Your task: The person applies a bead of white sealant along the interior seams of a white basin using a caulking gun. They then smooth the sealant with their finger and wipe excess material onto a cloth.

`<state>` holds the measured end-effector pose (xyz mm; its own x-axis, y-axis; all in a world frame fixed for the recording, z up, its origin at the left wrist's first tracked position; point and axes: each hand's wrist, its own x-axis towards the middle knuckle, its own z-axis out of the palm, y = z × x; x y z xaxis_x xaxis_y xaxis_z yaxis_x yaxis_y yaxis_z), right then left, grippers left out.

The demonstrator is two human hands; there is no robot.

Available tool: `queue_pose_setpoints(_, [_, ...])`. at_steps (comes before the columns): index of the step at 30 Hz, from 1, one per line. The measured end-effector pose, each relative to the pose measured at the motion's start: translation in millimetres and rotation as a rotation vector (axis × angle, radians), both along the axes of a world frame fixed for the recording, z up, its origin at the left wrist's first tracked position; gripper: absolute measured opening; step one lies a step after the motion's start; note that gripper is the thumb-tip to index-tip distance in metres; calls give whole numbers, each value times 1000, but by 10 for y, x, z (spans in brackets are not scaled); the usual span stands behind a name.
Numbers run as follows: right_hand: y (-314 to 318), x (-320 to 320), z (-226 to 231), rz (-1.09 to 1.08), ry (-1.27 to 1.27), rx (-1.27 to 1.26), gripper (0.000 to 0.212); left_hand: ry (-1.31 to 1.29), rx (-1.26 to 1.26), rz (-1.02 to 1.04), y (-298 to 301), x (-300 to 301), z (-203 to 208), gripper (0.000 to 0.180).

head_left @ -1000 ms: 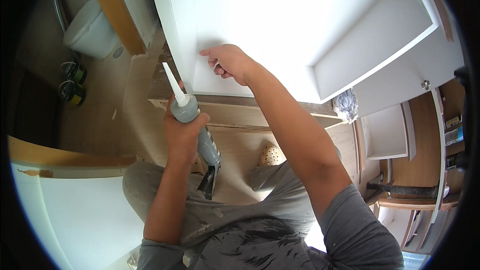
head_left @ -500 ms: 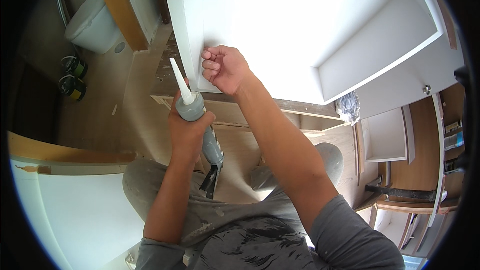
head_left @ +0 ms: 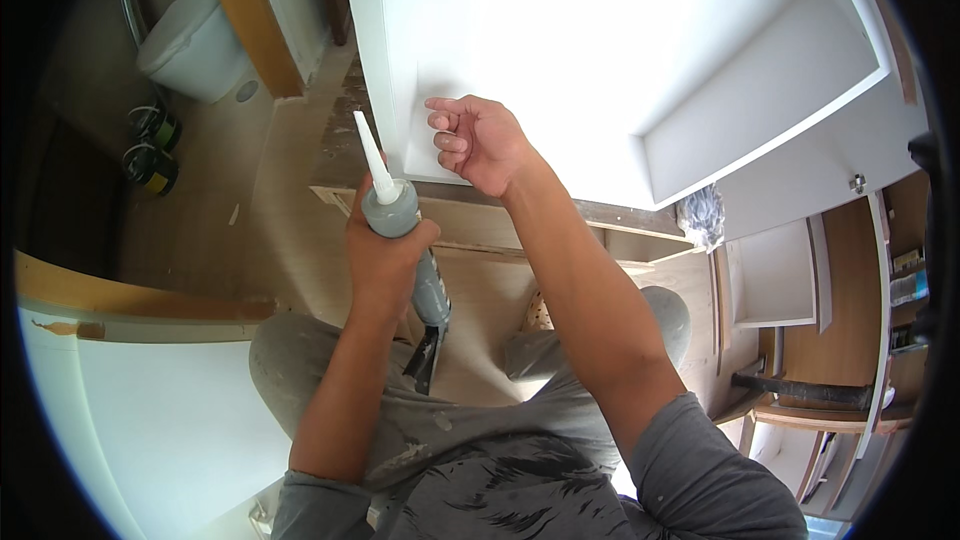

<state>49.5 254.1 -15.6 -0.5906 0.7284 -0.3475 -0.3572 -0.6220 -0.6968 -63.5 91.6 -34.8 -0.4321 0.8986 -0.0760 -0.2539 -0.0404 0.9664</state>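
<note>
My left hand is wrapped round a grey caulking gun, its long white nozzle tilted up and away from me. The gun's black handle hangs down towards my lap. Farther right, my right hand is raised in front of the white cabinet, near its lower left inside corner. Its index finger points left while the other fingers curl loosely, and nothing shows in it. The nozzle tip stands just left of the cabinet's left side, and I cannot tell whether they touch.
The cabinet rests on a worn dark wooden base. At its right lies a crumpled plastic bundle, below an open white door. To the left are a toilet and two dark buckets. A white panel is near my left knee.
My right hand has shifted right, and its index finger has stretched out from the curled fingers. The left hand and caulking gun have moved slightly right, as the whole view has shifted a little.
</note>
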Motion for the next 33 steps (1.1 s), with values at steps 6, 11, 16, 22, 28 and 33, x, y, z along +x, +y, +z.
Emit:
queue_pose_setpoints(6, [184,-147,-82,73,66,-34,9,2,3,4,12,-16,-1,85])
queue_pose_setpoints(11, [213,-184,-82,62,204,-78,15,14,-2,0,1,-8,-9,86])
queue_pose_setpoints(16, [160,-205,-165,9,298,-109,10,12,7,9,1,4,-6,84])
queue_pose_setpoints(22, [94,-157,-58,-21,409,-83,25,27,4,11,-8,1,-7,83])
queue_pose_setpoints(28, [-90,237,223,73,243,128,51,-4,4,2,0,-15,-18,85])
queue_pose_setpoints(33, [-531,1268,448,49,-31,344,52,6,5,-6,-39,-39,17,86])
